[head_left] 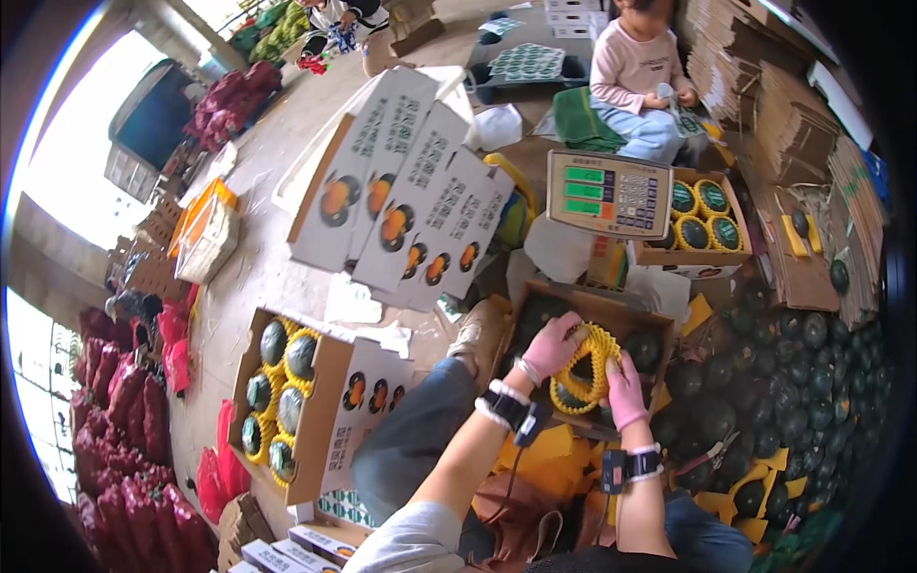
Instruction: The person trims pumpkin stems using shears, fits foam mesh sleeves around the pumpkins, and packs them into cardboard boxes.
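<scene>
My left hand (pixel 552 348), in a pink glove, pinches the upper left side of a yellow foam net sleeve (pixel 600 346). On the sleeve's right side is my right hand (pixel 627 392), also gloved in pink, its fingers closed against the netting. The sleeve is held above an open cardboard box (pixel 516 329). Dark green round squash (pixel 648 350) sit inside that box. One squash shows through the sleeve's opening; whether the sleeve is around it I cannot tell.
A digital scale display (pixel 609 194) stands ahead, beside a box of netted squash (pixel 707 215). Another packed box (pixel 277 396) lies left. Loose squash (pixel 793 372) pile up at right, near pruning shears (pixel 709 456). A seated person (pixel 638 76) is at the back.
</scene>
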`<state>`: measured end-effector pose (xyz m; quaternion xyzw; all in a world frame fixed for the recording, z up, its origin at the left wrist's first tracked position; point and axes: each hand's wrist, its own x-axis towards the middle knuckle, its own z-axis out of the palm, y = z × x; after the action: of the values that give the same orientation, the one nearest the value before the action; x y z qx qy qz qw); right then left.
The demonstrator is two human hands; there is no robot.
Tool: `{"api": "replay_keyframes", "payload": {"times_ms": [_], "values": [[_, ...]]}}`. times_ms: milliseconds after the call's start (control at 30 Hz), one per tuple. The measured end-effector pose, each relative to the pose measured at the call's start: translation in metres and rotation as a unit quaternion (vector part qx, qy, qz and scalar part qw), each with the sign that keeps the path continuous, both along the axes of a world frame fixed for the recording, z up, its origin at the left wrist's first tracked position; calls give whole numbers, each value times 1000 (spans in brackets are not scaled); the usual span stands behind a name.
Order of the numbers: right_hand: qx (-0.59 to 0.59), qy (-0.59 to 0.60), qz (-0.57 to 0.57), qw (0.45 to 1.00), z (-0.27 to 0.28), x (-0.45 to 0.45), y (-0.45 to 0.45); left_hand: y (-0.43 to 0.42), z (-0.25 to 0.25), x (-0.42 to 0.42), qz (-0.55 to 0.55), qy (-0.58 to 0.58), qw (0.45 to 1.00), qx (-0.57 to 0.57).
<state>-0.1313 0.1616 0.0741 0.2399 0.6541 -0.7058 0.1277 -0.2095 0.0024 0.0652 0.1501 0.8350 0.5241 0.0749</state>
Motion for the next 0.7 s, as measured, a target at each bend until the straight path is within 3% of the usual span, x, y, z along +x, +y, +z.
{"api": "replay_keyframes", "payload": {"times_ms": [67, 133, 200, 267, 300, 400, 467, 567, 600, 633, 700], "values": [[104, 108, 21, 989, -29, 24, -2, -8, 4, 38, 39, -45, 998, 4], [280, 203, 71, 936, -52, 37, -1, -13, -29, 69, 67, -78, 995, -12], [279, 238, 46, 929, -65, 40, 3, -16, -45, 79, 66, -68, 995, 44], [259, 248, 44, 932, -86, 33, 11, -9, -40, 79, 77, -17, 997, 23], [199, 216, 44, 955, -73, 32, 11, -6, -33, 78, 73, -38, 994, 67], [225, 258, 36, 939, -71, 26, 12, 0, -31, 68, 88, -34, 988, 121], [278, 253, 5, 927, -68, 23, 5, -4, -31, 66, 107, -4, 988, 107], [253, 293, -4, 922, -81, 23, -8, -20, -43, 66, 125, 51, 989, 60], [254, 283, -9, 925, -86, 21, -11, -23, -51, 66, 134, 25, 986, 97], [287, 285, -25, 914, -84, 17, -15, -26, -54, 63, 133, 60, 987, 70], [247, 250, -75, 933, -79, 5, -18, -30, -63, 59, 142, 26, 987, 66]]}}
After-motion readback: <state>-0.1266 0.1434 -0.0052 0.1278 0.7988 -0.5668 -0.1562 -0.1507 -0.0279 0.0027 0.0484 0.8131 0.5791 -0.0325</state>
